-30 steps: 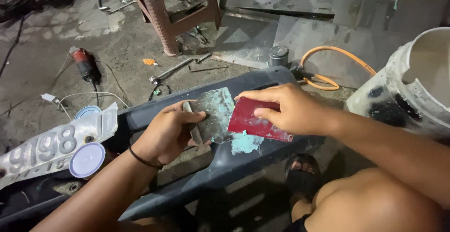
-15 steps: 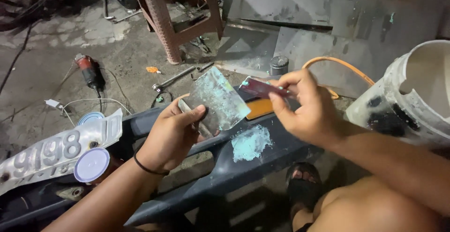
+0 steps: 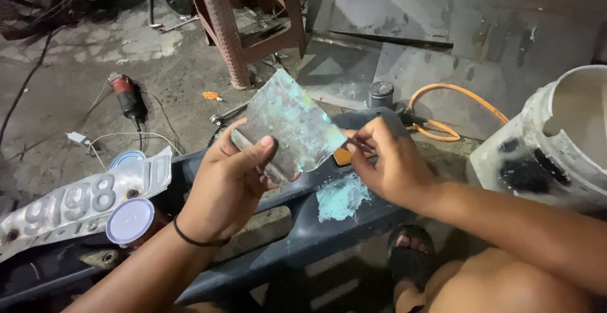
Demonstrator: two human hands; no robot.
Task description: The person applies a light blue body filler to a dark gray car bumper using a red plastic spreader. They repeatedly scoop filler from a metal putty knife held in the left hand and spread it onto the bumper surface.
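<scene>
**Smeared mixing plate held over dark bodywork panel**

Across the lower half of the frame, running from lower left up toward centre right: a dark blue-grey plastic bodywork panel (image 3: 297, 237), with a patch of pale turquoise filler (image 3: 341, 198) on its upper face, right of centre. At the right edge: a large white bucket (image 3: 556, 142), stained black. At upper centre: a brown plastic stool (image 3: 234, 28) on the concrete floor. At lower left: a bent number plate (image 3: 82, 202), with a round white lid (image 3: 129, 220) just beside its lower edge. Behind the panel, right of centre: an orange hose (image 3: 455, 107) looping on the floor. At upper left: a red-and-black power tool (image 3: 126, 98) with its cord.

At centre: a flat metal mixing plate (image 3: 288, 126), smeared with the same turquoise, tilted up, long axis running from lower left to upper right. Left hand (image 3: 224, 190) clenched on the plate's lower left edge, thumb over the front face. Right hand (image 3: 392, 167) just right of the plate, fingers pinched on a thin dark red spreader card (image 3: 360, 143), mostly hidden, its tip touching or nearly touching the plate's right edge; contact not clear. Plate directly left of the right hand's grip, filler patch directly below both, nearer the right hand. At the bottom, right of centre: a sandalled foot (image 3: 411, 256).
</scene>
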